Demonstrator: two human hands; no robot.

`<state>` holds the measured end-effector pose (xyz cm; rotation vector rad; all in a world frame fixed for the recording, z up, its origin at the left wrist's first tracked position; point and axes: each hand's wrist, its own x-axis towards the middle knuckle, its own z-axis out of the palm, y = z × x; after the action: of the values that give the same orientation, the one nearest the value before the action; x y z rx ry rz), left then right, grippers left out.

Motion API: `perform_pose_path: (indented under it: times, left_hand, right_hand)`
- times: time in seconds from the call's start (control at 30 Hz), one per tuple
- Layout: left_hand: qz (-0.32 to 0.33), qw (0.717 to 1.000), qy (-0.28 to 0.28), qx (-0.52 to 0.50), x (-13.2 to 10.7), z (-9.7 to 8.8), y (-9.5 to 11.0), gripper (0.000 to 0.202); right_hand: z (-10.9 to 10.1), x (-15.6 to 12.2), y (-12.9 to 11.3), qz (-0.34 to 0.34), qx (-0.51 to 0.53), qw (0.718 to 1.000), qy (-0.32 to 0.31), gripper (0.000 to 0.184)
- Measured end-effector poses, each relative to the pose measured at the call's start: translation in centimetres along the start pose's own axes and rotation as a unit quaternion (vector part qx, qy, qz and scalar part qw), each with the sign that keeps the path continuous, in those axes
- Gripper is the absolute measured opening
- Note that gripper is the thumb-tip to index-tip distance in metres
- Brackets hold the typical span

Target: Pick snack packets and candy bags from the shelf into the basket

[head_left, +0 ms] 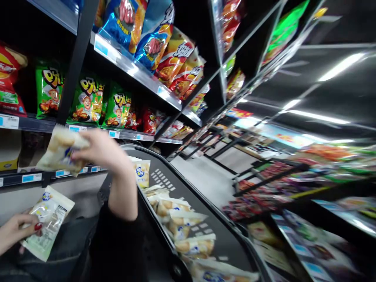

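Observation:
My right hand (pixel 101 150) is raised in front of the snack shelves and grips a pale snack packet (pixel 61 150), blurred by motion, near the lower shelf edge. At the lower left my left hand (pixel 17 231), with red nails, holds a second clear and white packet (pixel 48 221) by its side. Both arms wear dark sleeves. Several more packets of the same kind (pixel 182 227) lie in a row in a black cart or bin (pixel 188 188) just right of my right arm.
Black store shelves on the left carry green chip bags (pixel 88 100), red bags (pixel 8 78) and blue and red bags (pixel 155 39) above. A grey aisle floor (pixel 205 176) runs ahead. Low racks of sweets (pixel 293 184) line the right side.

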<state>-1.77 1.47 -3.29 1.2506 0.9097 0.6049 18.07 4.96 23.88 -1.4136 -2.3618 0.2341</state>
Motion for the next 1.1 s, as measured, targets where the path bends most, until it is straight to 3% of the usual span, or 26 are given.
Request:
perform_pose_path:
  times: [0.07,0.13,0.23,0.33,0.37,0.5,0.67,0.8,0.93,1.03,1.1]
  left_hand:
    - [-0.014,1.000,0.005,-0.007,-0.1,-0.2,0.4,0.035]
    - [-0.020,0.999,0.024,-0.022,-0.2,-0.2,0.6,0.036]
    - [0.012,0.996,0.069,-0.059,-0.3,0.1,0.8,0.035]
    - [0.037,0.993,0.072,-0.083,-0.4,0.3,1.1,0.030]
    - [0.040,0.994,0.057,-0.089,-0.4,0.2,1.3,0.027]
    - [0.040,0.990,-0.010,-0.134,-0.4,-0.2,1.3,0.027]
    - [0.062,0.988,0.002,-0.138,-0.2,-0.4,1.1,0.049]
    - [0.079,0.985,0.042,-0.145,-0.5,0.2,1.9,0.082]
    - [0.077,0.982,0.048,-0.165,-0.7,0.4,2.6,0.108]
    - [0.071,0.981,0.042,-0.175,-0.5,0.1,2.5,0.105]
    - [0.077,0.977,0.073,-0.187,-0.5,0.0,2.5,0.093]
  right_hand:
    - [-5.6,2.5,0.0,0.033,-0.024,0.999,-0.014,0.024]
    - [-10.4,4.4,1.3,0.083,-0.048,0.993,-0.075,0.020]
    - [-14.1,4.2,5.3,0.149,-0.117,0.964,-0.186,0.022]
    - [-13.8,0.6,10.0,0.288,-0.124,0.919,-0.238,0.018]
    - [-13.2,-0.9,11.4,0.300,-0.127,0.915,-0.237,0.019]
    - [-10.2,-6.0,15.6,0.313,-0.114,0.913,-0.237,0.022]
    - [-6.7,-8.2,18.2,0.293,-0.080,0.924,-0.232,0.027]
    - [-5.3,-8.5,18.6,0.283,-0.107,0.925,-0.230,0.025]
    - [-6.8,-7.4,16.9,0.279,-0.180,0.918,-0.216,0.031]
    - [-9.4,-4.5,14.3,0.253,-0.231,0.920,-0.190,0.044]
    - [-10.8,-1.2,12.0,0.210,-0.261,0.927,-0.169,0.039]
